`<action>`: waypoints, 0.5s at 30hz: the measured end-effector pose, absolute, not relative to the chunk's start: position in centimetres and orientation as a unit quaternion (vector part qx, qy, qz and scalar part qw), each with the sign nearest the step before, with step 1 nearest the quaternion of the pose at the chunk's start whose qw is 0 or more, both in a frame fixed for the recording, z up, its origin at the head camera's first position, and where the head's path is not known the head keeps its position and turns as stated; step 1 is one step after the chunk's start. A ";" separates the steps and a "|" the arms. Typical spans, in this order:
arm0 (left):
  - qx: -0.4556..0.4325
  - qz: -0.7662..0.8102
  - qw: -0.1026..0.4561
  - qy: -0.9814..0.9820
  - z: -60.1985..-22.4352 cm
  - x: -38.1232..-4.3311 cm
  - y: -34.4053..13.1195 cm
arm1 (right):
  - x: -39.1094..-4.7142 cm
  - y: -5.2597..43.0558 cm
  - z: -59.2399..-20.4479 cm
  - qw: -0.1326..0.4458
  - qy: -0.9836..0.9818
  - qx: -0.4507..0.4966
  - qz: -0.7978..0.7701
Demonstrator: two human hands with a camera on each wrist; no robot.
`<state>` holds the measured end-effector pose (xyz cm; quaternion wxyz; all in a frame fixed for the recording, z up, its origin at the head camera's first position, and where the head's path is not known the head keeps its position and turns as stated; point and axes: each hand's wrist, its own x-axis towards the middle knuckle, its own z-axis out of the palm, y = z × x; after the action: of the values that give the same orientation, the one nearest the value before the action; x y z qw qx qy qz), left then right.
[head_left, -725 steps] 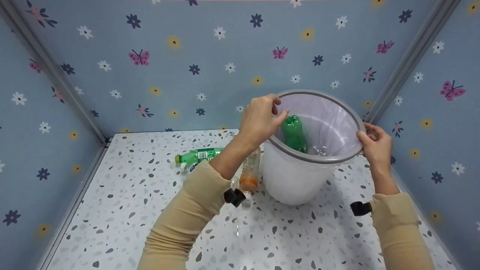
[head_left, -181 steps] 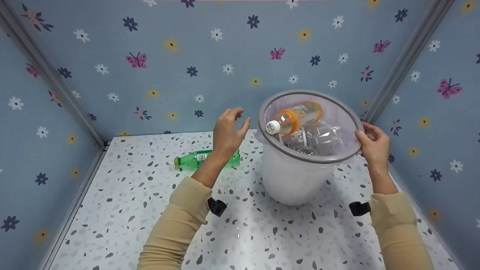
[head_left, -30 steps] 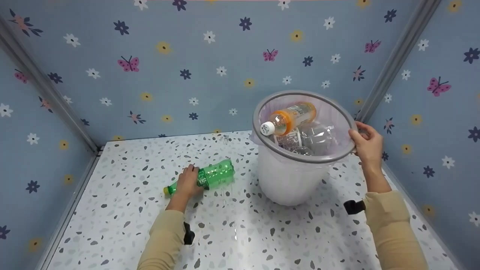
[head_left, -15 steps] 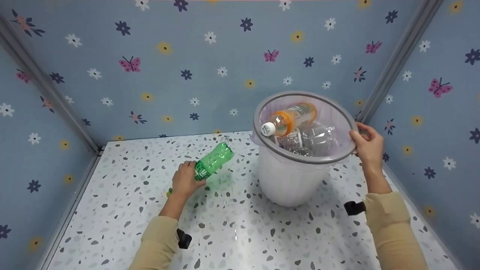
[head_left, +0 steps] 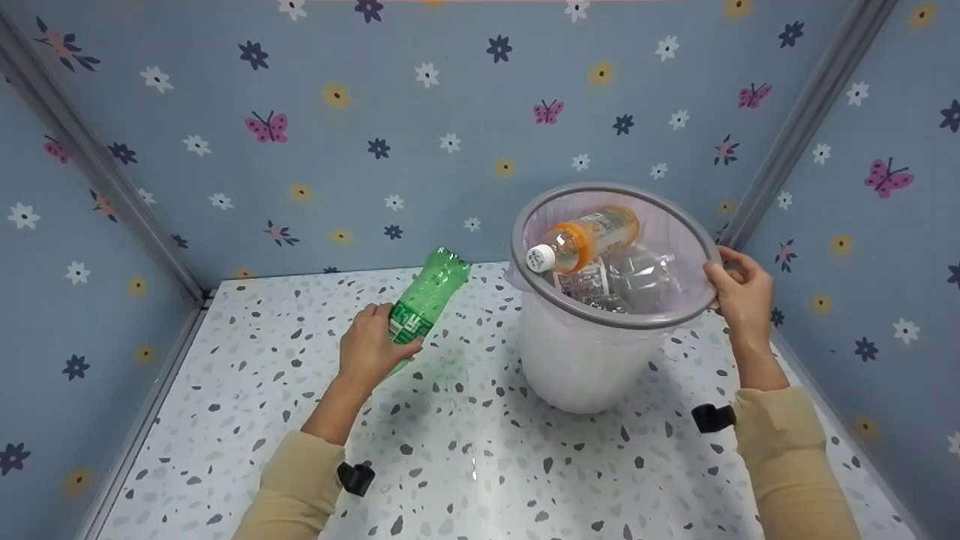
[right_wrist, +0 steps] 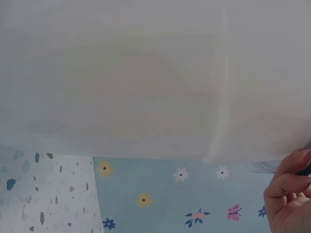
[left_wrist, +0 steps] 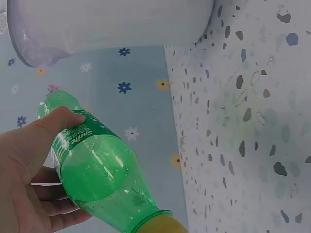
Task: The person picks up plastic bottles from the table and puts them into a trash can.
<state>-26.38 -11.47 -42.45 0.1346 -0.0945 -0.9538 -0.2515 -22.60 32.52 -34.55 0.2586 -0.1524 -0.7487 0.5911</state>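
Observation:
A green plastic Sprite bottle is lifted off the table, its base pointing up toward the back wall. My left hand grips it round the middle, and the left wrist view shows the yellow cap at the near end. A white trash can with a grey rim and a thin liner stands to the right. My right hand pinches its rim on the right side. Inside lie an orange-banded bottle with a white cap, on top, and clear plastic bottles beneath it.
The speckled white table has small wet spots near its middle. Flowered blue panels enclose the back and both sides, with grey posts at the corners.
My left hand has raised the green bottle from the table and turned its base upward. The right hand has stayed on the rim. Over the longer span, bottles from the table have ended up in the can.

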 end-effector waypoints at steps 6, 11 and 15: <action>-0.095 -0.275 0.120 -0.949 -39.6 -25.1 -10.9 | -22.5 32.6 -34.5 0.257 -0.749 -0.153 0.592; -0.099 -0.283 0.112 -0.948 -37.5 -24.0 -10.4 | -22.6 32.5 -34.5 0.252 -0.746 -0.151 0.598; -0.107 -0.282 0.107 -0.947 -35.7 -23.3 -9.9 | -22.6 32.6 -34.5 0.256 -0.746 -0.149 0.596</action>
<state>-23.30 -9.90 -35.73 0.1071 -0.1072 -0.9473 -0.2823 -22.56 32.55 -34.50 0.2558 -0.1488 -0.7464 0.5961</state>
